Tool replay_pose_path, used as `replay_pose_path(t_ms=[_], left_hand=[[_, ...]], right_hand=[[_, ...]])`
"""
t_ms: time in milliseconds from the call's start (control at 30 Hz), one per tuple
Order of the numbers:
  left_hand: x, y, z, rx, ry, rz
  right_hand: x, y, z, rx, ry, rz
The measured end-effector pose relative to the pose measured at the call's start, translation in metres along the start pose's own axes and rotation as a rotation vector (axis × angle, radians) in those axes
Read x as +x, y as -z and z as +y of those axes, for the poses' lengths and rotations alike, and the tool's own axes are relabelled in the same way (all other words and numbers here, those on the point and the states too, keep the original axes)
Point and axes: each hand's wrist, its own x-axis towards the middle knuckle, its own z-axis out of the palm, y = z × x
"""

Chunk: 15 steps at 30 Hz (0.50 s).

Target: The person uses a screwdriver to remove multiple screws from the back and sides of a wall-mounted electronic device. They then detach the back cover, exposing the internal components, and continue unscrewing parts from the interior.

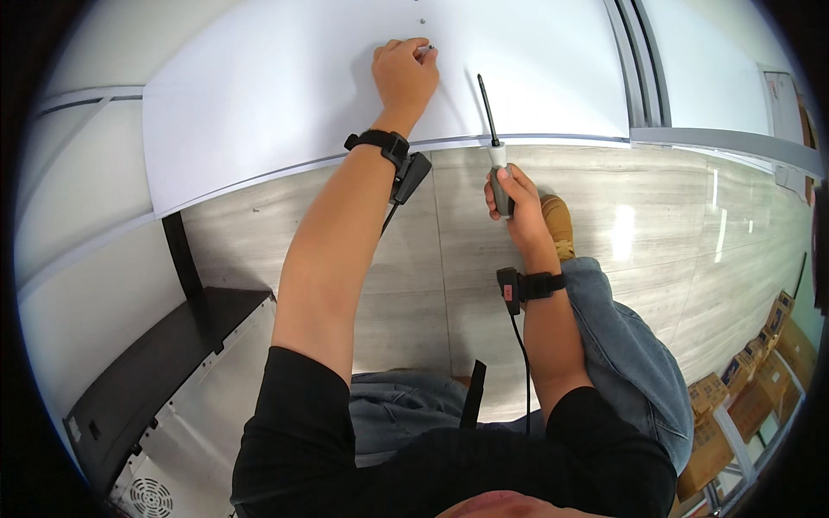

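Note:
My left hand (pixel 406 76) rests against a white panel (pixel 259 104), thumb and forefinger closed in a pinch on a small screw (pixel 431 47) whose dark end shows between the fingertips. Just beyond it, a small grey screw head or hole (pixel 422 21) marks the panel. To the right, my right hand (pixel 511 192) is wrapped round the grey handle of a screwdriver (pixel 498 157). Its dark shaft points away from me, over the panel's lower edge, with the tip apart from my left hand.
Metal rails (pixel 639 69) run along the panel's right side. A black-topped metal cabinet (pixel 164 371) stands at lower left. Cardboard boxes (pixel 743 388) are stacked at lower right, beside tiled floor (pixel 639 198). Cables hang from the black straps on both my wrists.

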Motion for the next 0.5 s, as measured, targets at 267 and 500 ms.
replay_pose_path(t_ms=[267, 500], left_hand=[[-0.064, 0.072, -0.026, -0.492, 0.473, 0.019], [-0.170, 0.184, -0.043, -0.852, 1.030, 0.292]], right_hand=[[0.006, -0.034, 0.023, -0.171, -0.133, -0.122], [-0.015, -0.116, 0.071, -0.594, -0.315, -0.432]])
